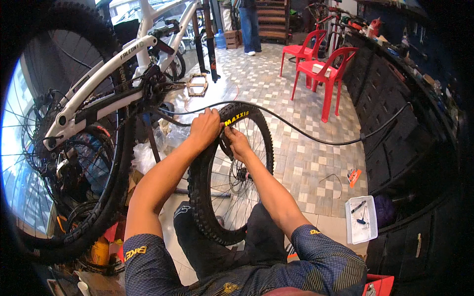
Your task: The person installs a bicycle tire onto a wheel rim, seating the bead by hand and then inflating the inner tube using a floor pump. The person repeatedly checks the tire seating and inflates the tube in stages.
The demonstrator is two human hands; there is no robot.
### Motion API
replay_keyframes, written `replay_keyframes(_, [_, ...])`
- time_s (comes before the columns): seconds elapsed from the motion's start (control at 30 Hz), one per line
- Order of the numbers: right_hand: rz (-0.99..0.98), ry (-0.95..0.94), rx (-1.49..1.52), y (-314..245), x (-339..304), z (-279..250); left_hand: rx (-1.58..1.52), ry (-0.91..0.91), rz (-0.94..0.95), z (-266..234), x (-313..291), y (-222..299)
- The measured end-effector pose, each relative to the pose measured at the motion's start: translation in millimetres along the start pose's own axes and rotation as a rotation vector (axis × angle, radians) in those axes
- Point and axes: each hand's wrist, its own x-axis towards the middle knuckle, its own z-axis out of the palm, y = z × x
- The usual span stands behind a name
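Note:
A bicycle wheel with a knobby black tire (200,197) stands upright between my knees, its spokes and brake disc (240,180) showing. My left hand (205,129) lies over the top left of the tire, fingers closed round the tread. Close beside it, my right hand (238,142) is closed at the tire's inner edge by the rim, its thumb and fingertips against the sidewall. Something dark and curved hangs just under those fingers; I cannot make out whether it is tire or another piece. Behind the wheel's top runs a black hose (296,129).
At left, a white bicycle frame (101,74) hangs with its rear wheel. Two red chairs (328,69) stand at far right. Near the black cabinets (385,113), a white basket (360,237) holds small tools. A person in jeans (249,27) stands at the back.

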Motion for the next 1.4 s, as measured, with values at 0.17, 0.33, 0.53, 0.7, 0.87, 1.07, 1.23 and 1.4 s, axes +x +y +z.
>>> replay_keyframes(0.17, [-0.015, 0.007, -0.045, -0.2, 0.1, 5.1, 0.164, -0.05, 0.122, 11.5, 10.2, -5.6])
replay_keyframes(0.33, [-0.1, 0.047, -0.361, -3.1, 0.4, -12.8, 0.402, -0.101, 0.363, 13.0, 21.5, 5.1])
replay_keyframes(0.53, [-0.54, 0.353, -1.304, -108.0, 3.4, 37.1, 0.124, -0.029, 0.156, 9.4, 4.8, -15.5])
replay_keyframes(0.7, [-0.534, 0.024, -1.64, -192.6, 113.9, 82.7, -0.122, -0.011, -0.003, -16.0, 17.2, 31.1])
replay_keyframes(0.87, [-0.032, -0.239, -1.851, -176.9, 158.2, 152.8, -0.173, -0.083, -0.133, -23.1, 1.0, 17.6])
replay_keyframes(1.07, [0.005, -0.257, -2.019, -143.7, 203.7, 160.7, -0.285, -0.133, -0.268, -29.1, -6.7, 14.5])
replay_keyframes(1.23, [-0.019, -0.302, -2.103, -138.5, 241.9, 155.5, -0.312, -0.058, -0.243, -24.3, 4.2, 25.1])
replay_keyframes(1.4, [-0.042, -0.333, -2.007, -126.5, 225.1, 161.4, -0.318, -0.089, -0.259, -22.7, -0.3, 17.9])
